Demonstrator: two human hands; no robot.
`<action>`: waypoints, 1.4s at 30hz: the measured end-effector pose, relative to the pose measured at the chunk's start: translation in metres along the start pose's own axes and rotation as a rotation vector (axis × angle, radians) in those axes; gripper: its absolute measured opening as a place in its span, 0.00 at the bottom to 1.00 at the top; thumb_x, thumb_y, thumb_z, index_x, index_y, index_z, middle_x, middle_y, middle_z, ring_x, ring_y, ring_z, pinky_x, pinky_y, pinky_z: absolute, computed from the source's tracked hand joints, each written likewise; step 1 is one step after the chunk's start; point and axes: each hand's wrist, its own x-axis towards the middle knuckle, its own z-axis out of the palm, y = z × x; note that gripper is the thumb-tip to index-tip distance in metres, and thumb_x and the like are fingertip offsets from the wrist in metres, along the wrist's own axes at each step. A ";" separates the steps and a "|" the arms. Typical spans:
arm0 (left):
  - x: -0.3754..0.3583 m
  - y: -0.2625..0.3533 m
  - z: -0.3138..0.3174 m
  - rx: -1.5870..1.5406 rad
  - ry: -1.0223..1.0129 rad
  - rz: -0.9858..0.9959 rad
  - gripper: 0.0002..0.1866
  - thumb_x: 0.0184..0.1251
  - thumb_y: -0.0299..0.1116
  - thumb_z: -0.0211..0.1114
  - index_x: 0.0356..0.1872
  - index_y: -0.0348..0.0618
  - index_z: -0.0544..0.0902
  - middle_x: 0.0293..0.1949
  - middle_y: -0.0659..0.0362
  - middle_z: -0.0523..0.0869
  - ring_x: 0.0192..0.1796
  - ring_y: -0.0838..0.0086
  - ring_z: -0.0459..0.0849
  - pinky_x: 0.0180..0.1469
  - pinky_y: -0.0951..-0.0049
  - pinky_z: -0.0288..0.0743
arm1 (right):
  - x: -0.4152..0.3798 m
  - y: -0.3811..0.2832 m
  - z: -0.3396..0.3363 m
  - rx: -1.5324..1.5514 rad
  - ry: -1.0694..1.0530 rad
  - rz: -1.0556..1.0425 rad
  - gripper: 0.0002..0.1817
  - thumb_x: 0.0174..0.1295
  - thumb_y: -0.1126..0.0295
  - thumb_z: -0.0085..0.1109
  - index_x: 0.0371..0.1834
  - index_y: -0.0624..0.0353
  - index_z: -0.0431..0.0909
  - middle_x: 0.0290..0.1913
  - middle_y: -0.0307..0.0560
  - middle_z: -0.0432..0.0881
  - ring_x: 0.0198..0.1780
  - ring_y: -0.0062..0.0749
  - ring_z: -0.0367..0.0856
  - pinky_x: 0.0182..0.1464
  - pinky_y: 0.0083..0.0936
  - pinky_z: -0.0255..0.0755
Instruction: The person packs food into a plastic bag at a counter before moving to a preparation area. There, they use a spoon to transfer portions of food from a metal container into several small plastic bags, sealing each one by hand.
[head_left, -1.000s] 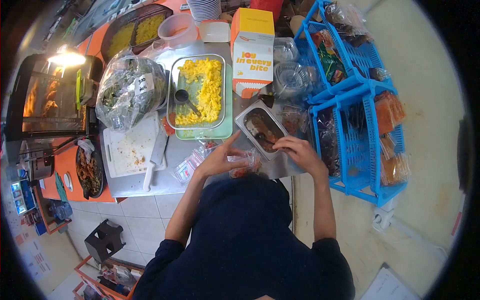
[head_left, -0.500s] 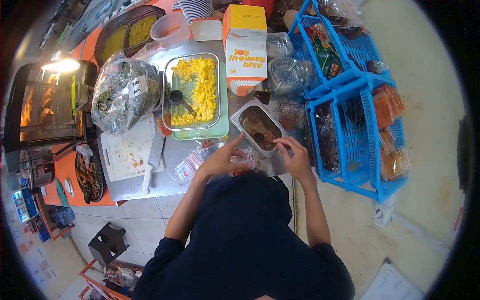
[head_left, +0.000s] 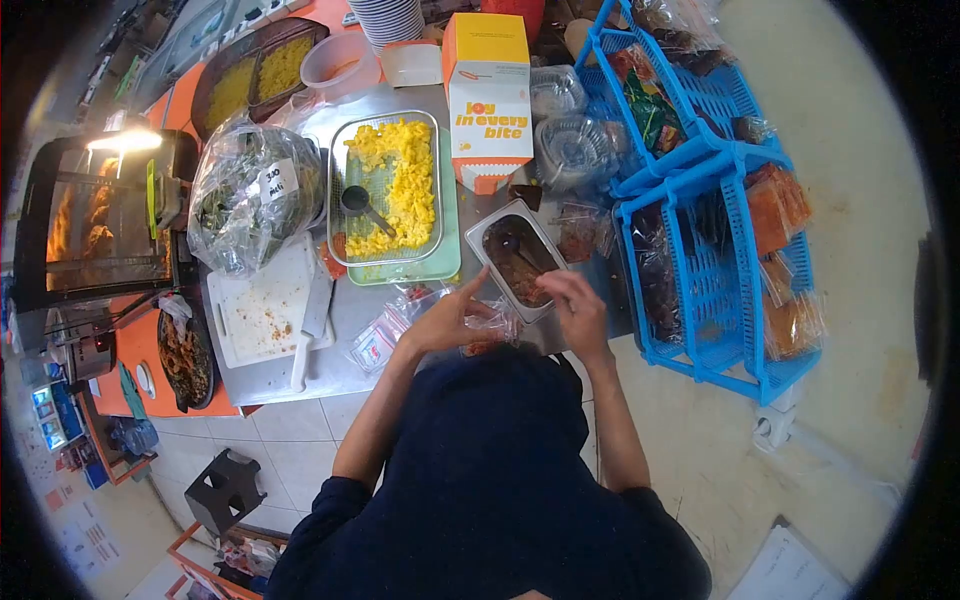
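A small metal container (head_left: 476, 236) with dark reddish-brown food stands tilted on the metal counter; a dark spoon (head_left: 512, 246) lies in it. Over its lower right edge is my right hand (head_left: 578, 300), fingers bent together near the food; what they hold, if anything, is hidden. My left hand (head_left: 447, 322) is at the container's lower left, thumb and fingers apart around a clear plastic bag (head_left: 492, 325) with reddish contents. Whether that hand grips the bag is hard to see. More small plastic bags (head_left: 378, 342) lie left of it.
A wire-rimmed tray (head_left: 336, 200) of yellow food with a black scoop sits on a green tray. Left are a cutting board (head_left: 240, 315), a knife (head_left: 308, 335) and a bag of leaves (head_left: 255, 200). A printed box (head_left: 490, 100) and blue baskets (head_left: 690, 280) stand behind and right.
My right hand has lifted slightly and turned over the container's edge. The spoon in the container now lies at a different angle. My left hand has barely moved.
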 end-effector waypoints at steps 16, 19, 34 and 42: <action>0.000 0.001 0.004 0.008 0.023 0.001 0.63 0.59 0.39 0.82 0.84 0.40 0.42 0.53 0.42 0.89 0.58 0.58 0.89 0.65 0.62 0.77 | -0.011 -0.009 0.001 -0.231 -0.192 -0.061 0.15 0.68 0.80 0.60 0.55 0.56 0.85 0.51 0.48 0.84 0.51 0.46 0.86 0.53 0.36 0.82; -0.001 0.002 0.004 -0.005 -0.002 -0.002 0.65 0.58 0.43 0.82 0.84 0.37 0.39 0.52 0.44 0.90 0.57 0.56 0.89 0.66 0.65 0.76 | -0.020 -0.019 0.008 -0.188 -0.104 -0.044 0.14 0.70 0.80 0.59 0.56 0.57 0.85 0.51 0.50 0.83 0.51 0.46 0.86 0.52 0.36 0.82; 0.000 0.006 0.013 0.037 -0.017 -0.006 0.66 0.57 0.42 0.82 0.83 0.34 0.39 0.50 0.43 0.91 0.56 0.54 0.89 0.64 0.65 0.77 | -0.023 -0.018 0.042 -0.141 0.103 0.113 0.12 0.76 0.77 0.49 0.58 0.63 0.76 0.48 0.56 0.78 0.44 0.46 0.86 0.47 0.37 0.79; -0.001 0.007 0.011 0.024 -0.015 -0.021 0.65 0.57 0.42 0.82 0.83 0.35 0.41 0.50 0.42 0.91 0.56 0.55 0.89 0.64 0.65 0.77 | -0.009 0.019 0.064 0.382 0.184 0.350 0.14 0.84 0.66 0.41 0.59 0.64 0.72 0.53 0.48 0.78 0.49 0.32 0.87 0.53 0.26 0.80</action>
